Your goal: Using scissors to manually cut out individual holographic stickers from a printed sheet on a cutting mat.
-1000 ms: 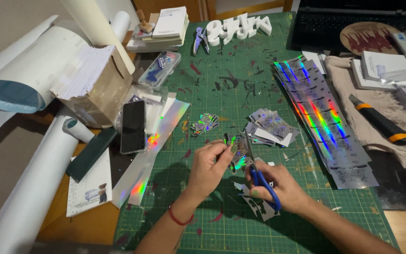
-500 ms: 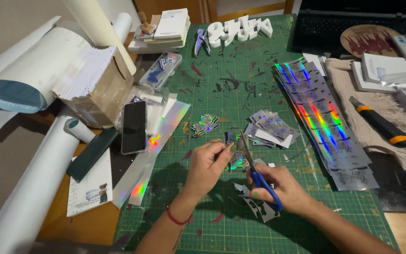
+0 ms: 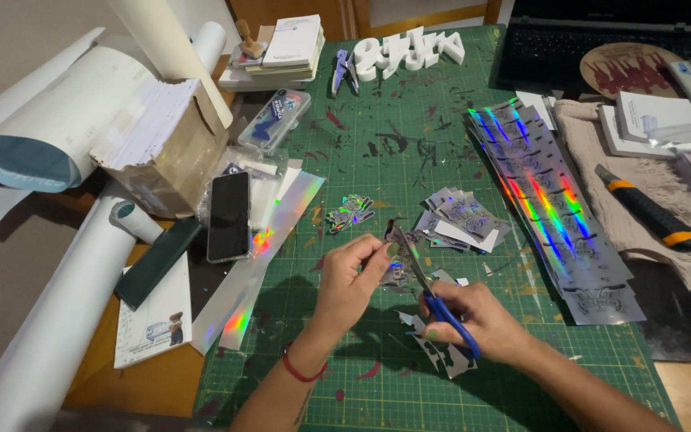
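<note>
Hands close together: left hand [image 3: 359, 276] pinching a half-hidden, perhaps holographic sticker [image 3: 397, 260], right hand [image 3: 473, 316] gripping scissors [image 3: 429, 288].

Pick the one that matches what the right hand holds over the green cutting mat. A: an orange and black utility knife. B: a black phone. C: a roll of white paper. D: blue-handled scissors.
D: the right hand grips the blue-handled scissors, their blades reaching up to the small holographic sticker piece pinched in the left hand; the utility knife lies untouched on the beige cloth.
</note>
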